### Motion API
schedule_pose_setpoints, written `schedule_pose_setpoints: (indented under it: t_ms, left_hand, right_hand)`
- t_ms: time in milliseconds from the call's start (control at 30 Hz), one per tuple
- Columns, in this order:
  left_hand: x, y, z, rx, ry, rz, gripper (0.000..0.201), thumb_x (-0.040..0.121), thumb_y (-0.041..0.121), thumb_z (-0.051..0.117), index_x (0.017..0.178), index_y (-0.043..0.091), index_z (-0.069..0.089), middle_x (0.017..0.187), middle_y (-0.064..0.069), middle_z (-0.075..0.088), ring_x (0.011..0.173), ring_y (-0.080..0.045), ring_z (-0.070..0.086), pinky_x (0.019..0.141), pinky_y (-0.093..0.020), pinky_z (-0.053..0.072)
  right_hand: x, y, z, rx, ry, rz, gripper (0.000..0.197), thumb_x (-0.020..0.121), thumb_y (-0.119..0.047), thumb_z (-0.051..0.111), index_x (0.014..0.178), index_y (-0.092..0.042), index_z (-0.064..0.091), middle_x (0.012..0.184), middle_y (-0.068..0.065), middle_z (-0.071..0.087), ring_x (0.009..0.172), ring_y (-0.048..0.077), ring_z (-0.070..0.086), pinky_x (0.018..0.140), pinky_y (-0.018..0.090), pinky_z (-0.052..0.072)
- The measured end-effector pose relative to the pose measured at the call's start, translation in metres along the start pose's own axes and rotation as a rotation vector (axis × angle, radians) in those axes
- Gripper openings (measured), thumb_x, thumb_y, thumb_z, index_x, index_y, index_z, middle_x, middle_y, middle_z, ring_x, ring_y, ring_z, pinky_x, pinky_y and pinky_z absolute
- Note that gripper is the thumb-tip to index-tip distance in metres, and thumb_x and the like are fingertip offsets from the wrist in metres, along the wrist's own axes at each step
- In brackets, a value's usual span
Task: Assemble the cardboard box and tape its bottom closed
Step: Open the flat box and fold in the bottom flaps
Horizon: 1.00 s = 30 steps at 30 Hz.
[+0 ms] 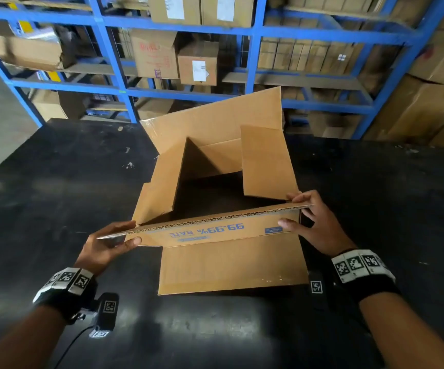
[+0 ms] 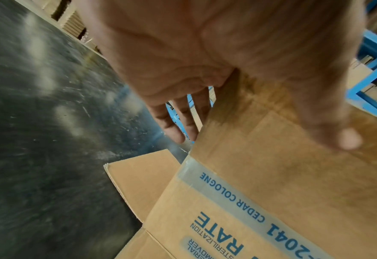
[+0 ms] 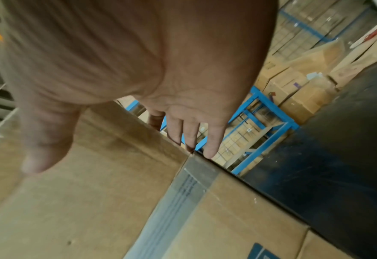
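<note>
Both hands pinch near flap of cardboard box (image 1: 215,182): left hand (image 1: 103,243) at left corner, right hand (image 1: 319,222) at right; box on black surface (image 1: 55,182).

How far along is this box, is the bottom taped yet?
Done: the cardboard box is opened into shape on the black table. In hand: the left hand and right hand pinch the near flap. Left: the flaps stand open, untaped; no tape roll shows.

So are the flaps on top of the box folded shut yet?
No, in the head view the cardboard box gapes open, its flaps standing up, while the left hand and right hand pinch the near flap.
</note>
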<state>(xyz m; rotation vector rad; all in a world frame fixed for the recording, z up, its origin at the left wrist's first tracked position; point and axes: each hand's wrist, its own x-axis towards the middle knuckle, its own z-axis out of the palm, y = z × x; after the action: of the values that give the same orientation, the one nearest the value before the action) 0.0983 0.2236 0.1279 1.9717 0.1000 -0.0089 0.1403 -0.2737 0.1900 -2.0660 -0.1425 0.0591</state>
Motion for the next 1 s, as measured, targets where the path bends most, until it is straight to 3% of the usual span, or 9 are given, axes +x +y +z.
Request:
schedule_pose_setpoints:
  t_ms: [100, 267, 367, 533, 600, 700, 800, 900, 1000]
  left_hand:
    - [0.0, 0.003, -0.001, 0.006, 0.079, -0.042, 0.041, 0.076, 0.035, 0.082, 0.115, 0.025, 0.076, 0.11, 0.005, 0.079, 0.108, -0.006, 0.07, 0.089, -0.021, 0.048]
    - [0.005, -0.004, -0.026, -0.028, 0.17, -0.067, 0.059, 0.065, 0.058, 0.083, 0.113, 0.025, 0.076, 0.104, 0.004, 0.08, 0.1, -0.004, 0.073, 0.091, -0.03, 0.054]
    - [0.004, -0.009, -0.043, -0.016, 0.217, -0.07, 0.061, 0.061, 0.068, 0.077, 0.105, 0.026, 0.078, 0.097, 0.017, 0.079, 0.1, -0.003, 0.07, 0.091, -0.033, 0.054]
    - [-0.005, -0.033, -0.055, 0.015, 0.184, -0.047, 0.069, 0.074, 0.082, 0.064, 0.111, 0.025, 0.076, 0.116, 0.001, 0.076, 0.117, -0.026, 0.067, 0.101, -0.056, 0.051]
    - [-0.007, -0.034, -0.053, -0.045, 0.189, -0.04, 0.067, 0.077, 0.084, 0.057, 0.11, 0.029, 0.076, 0.118, 0.002, 0.075, 0.119, -0.025, 0.066, 0.105, -0.056, 0.048]
    - [0.005, -0.033, -0.045, -0.133, 0.243, -0.13, 0.076, 0.068, 0.091, 0.056, 0.105, 0.026, 0.071, 0.121, -0.011, 0.07, 0.123, -0.035, 0.061, 0.106, -0.054, 0.046]
    - [0.024, -0.033, -0.036, -0.084, 0.256, -0.233, 0.092, 0.06, 0.099, 0.05, 0.107, 0.022, 0.069, 0.126, -0.018, 0.066, 0.124, -0.041, 0.06, 0.11, -0.057, 0.044]
    - [0.043, -0.03, -0.035, 0.048, 0.315, -0.396, 0.125, 0.047, 0.109, 0.04, 0.129, 0.018, 0.068, 0.134, -0.02, 0.065, 0.123, -0.041, 0.06, 0.113, -0.057, 0.041]
    - [0.062, -0.015, -0.027, 0.156, 0.299, -0.474, 0.108, 0.072, 0.097, 0.038, 0.143, 0.019, 0.058, 0.145, -0.022, 0.057, 0.132, -0.042, 0.054, 0.117, -0.052, 0.036]
  right_hand:
    - [0.01, -0.004, 0.014, 0.029, 0.032, -0.002, 0.059, 0.067, -0.059, 0.079, 0.109, -0.03, 0.049, 0.132, -0.014, 0.06, 0.125, -0.004, 0.054, 0.112, 0.035, 0.039]
    - [0.018, 0.001, 0.049, 0.036, -0.048, 0.049, 0.075, 0.068, -0.079, 0.066, 0.114, -0.021, 0.057, 0.117, -0.019, 0.064, 0.109, -0.007, 0.061, 0.093, 0.013, 0.043]
    - [0.009, 0.024, 0.082, -0.009, -0.128, 0.086, 0.095, 0.063, -0.094, 0.049, 0.115, -0.016, 0.064, 0.106, -0.019, 0.067, 0.101, -0.016, 0.06, 0.081, 0.001, 0.041]
    - [-0.006, 0.032, 0.105, 0.105, -0.048, 0.197, 0.032, 0.096, -0.04, 0.062, 0.117, -0.016, 0.059, 0.11, -0.012, 0.065, 0.088, -0.024, 0.059, 0.075, 0.001, 0.045]
    - [-0.004, 0.033, 0.105, 0.098, -0.035, 0.186, 0.057, 0.089, -0.059, 0.056, 0.118, -0.01, 0.063, 0.112, -0.007, 0.068, 0.094, -0.015, 0.062, 0.077, 0.004, 0.045]
    - [0.003, 0.035, 0.099, 0.027, 0.009, 0.211, 0.079, 0.075, -0.088, 0.041, 0.113, -0.023, 0.065, 0.108, -0.012, 0.069, 0.101, -0.001, 0.063, 0.09, 0.025, 0.048]
    - [0.011, 0.026, 0.096, 0.036, 0.042, 0.256, 0.068, 0.076, -0.087, 0.035, 0.116, -0.038, 0.061, 0.109, -0.02, 0.065, 0.108, 0.005, 0.06, 0.096, 0.03, 0.044]
    - [0.028, 0.024, 0.097, -0.037, 0.059, 0.318, 0.073, 0.081, -0.088, 0.028, 0.127, -0.04, 0.058, 0.126, -0.009, 0.066, 0.119, 0.018, 0.058, 0.102, 0.038, 0.043]
    - [0.045, 0.031, 0.103, -0.106, 0.106, 0.384, 0.065, 0.09, -0.078, 0.032, 0.131, -0.035, 0.058, 0.131, 0.003, 0.064, 0.123, 0.027, 0.058, 0.094, 0.036, 0.042]
